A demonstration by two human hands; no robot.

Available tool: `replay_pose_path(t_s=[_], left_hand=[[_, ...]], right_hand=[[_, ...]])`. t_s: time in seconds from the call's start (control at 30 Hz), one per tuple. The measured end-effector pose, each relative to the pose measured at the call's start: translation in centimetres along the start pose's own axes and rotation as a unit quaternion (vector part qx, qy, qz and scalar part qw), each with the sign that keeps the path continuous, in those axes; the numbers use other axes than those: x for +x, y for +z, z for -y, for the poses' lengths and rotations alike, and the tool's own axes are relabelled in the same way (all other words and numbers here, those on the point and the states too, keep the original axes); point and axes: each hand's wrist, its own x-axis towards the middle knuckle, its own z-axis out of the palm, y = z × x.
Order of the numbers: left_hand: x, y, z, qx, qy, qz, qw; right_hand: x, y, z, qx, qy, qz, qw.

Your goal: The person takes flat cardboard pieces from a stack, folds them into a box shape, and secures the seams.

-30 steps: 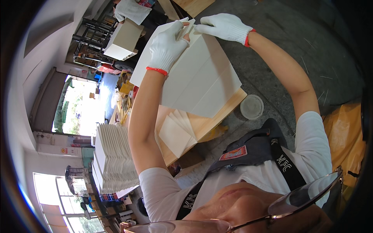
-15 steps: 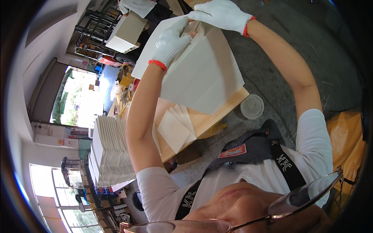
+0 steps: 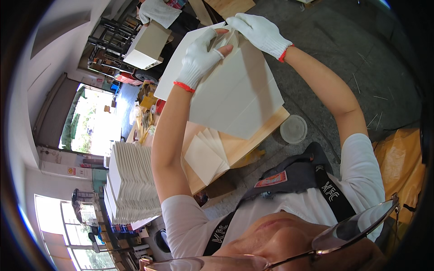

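Observation:
Large white cardboard (image 3: pixel 235 97) lies over the far part of a light wooden table, its thin layers raised and bunched near the far end. My left hand (image 3: pixel 199 58), in a white knit glove with a red cuff, grips this raised part; bare thumb and index fingertips show, with a gap between them. My right hand (image 3: pixel 261 34), gloved alike, bends over the same layers from the right, its fingers close together at their far edge. Its fingertips are partly hidden. Several smaller off-white sheets (image 3: pixel 205 158) lie fanned on the table nearer to me.
A tall stack of white folded boards (image 3: pixel 133 180) stands left of my left arm. A round translucent lid or tub (image 3: pixel 294 129) sits on the dark floor beside the table (image 3: pixel 266 126). Farther off, another person (image 3: pixel 160 16) stands near a white box (image 3: pixel 147 45). Orange-yellow sheeting (image 3: pixel 400 158) lies at right.
My right hand has shifted slightly right and down in the picture, its fingers now closer over the layers. The left thumb and index finger have spread a little. The cardboard stays nearly in place.

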Motion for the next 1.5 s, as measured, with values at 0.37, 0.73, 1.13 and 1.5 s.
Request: replay_pose_path(t_s=[0.37,0.73,1.13,1.5], left_hand=[[0.3,0.1,1.1,-0.007,0.001,-0.047,0.999],[0.2,0.2,0.2,-0.022,0.005,0.003,1.000],[0.2,0.3,0.3,-0.017,0.012,-0.014,1.000],[-0.4,0.3,-1.2,-0.088,-0.048,0.023,0.995]], right_hand=[[0.2,0.3,-0.3,-0.020,0.005,-0.008,1.000],[0.1,0.7,-1.2,-0.018,-0.021,-0.038,0.999],[0.4,-2.8,-0.4,-0.342,-0.178,0.046,0.922],[0.3,-0.8,-1.3,-0.052,-0.018,0.039,0.998]])
